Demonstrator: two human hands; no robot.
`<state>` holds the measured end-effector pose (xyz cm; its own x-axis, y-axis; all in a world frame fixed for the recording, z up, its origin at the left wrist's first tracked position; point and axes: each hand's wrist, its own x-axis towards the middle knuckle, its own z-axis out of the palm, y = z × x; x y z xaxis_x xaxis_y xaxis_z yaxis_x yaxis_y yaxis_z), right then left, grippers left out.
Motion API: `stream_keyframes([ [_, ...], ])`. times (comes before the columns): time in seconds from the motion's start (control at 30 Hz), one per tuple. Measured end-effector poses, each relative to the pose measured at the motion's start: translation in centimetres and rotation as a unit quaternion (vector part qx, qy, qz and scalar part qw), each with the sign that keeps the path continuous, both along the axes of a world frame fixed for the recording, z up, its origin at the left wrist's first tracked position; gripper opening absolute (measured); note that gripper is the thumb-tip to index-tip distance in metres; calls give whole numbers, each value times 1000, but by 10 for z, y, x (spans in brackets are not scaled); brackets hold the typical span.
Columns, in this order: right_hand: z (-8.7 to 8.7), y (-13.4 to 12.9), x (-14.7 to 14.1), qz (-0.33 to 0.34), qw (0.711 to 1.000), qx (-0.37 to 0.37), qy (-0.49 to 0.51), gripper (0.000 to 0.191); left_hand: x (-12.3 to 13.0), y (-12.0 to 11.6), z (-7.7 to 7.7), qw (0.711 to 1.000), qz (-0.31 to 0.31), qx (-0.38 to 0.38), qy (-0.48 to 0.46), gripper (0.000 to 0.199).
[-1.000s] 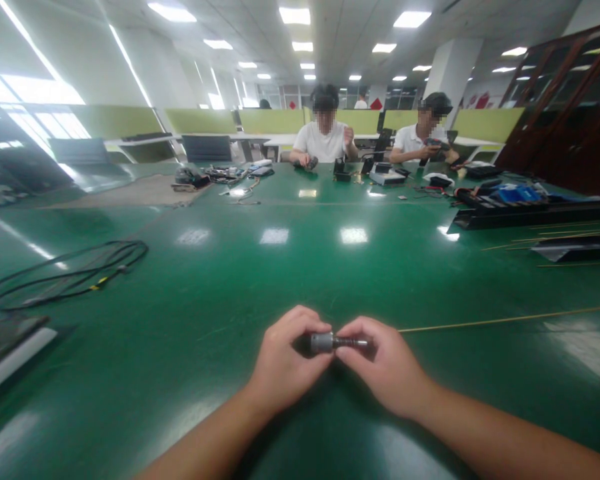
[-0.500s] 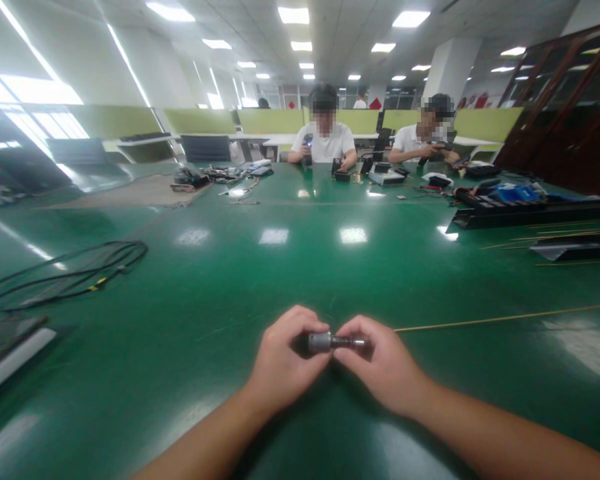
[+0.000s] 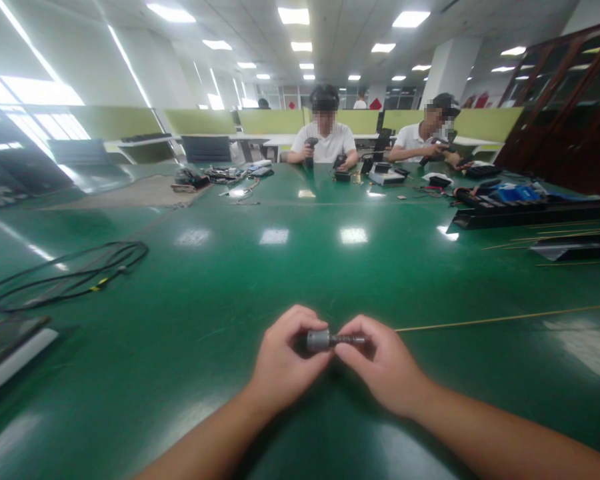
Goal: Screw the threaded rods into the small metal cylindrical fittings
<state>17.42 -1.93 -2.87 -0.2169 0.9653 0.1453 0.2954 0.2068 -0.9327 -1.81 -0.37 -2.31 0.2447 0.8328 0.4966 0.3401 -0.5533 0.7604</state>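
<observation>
In front of me, just above the table's near part, is a small metal tool piece: a grey cylinder [image 3: 319,341] with a narrower spiral-ribbed shaft [image 3: 347,340] pointing right. Whether the ribs are a spring or a drill bit's flutes is too small to tell. My left hand [image 3: 287,353] is closed around the cylinder, thumb below and fingers above. With thumb and forefinger, my right hand [image 3: 380,363] pinches the shaft close to where it leaves the cylinder. The shaft's right end lies in the hollow of that hand.
The green table [image 3: 220,267] stretches away from me. A coiled black cable [image 3: 95,283] and a dark flat object [image 3: 15,343] lie left. A thin yellowish rod [image 3: 500,320] runs right, below black metal channels [image 3: 530,213]. Two people [image 3: 325,137] sit across, handling devices.
My hands stay nearly in place. The cylinder and shaft have turned slightly between my fingers. Across the table, one person's handheld device no longer shows a bright light.
</observation>
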Motion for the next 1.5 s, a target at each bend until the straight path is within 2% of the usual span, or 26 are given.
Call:
stream_keyframes([
  [0.3,-4,2,1,4,1000,0,8,9,0,1,2,1000,7,-17,-9,19],
  [0.73,-1,1,1,-11,1000,9,15,8,-1,0,2,999,13,0,-29,21],
  [1.5,-1,2,3,-25,999,6,47,12,-4,5,-4,998,19,-10,-65,24],
])
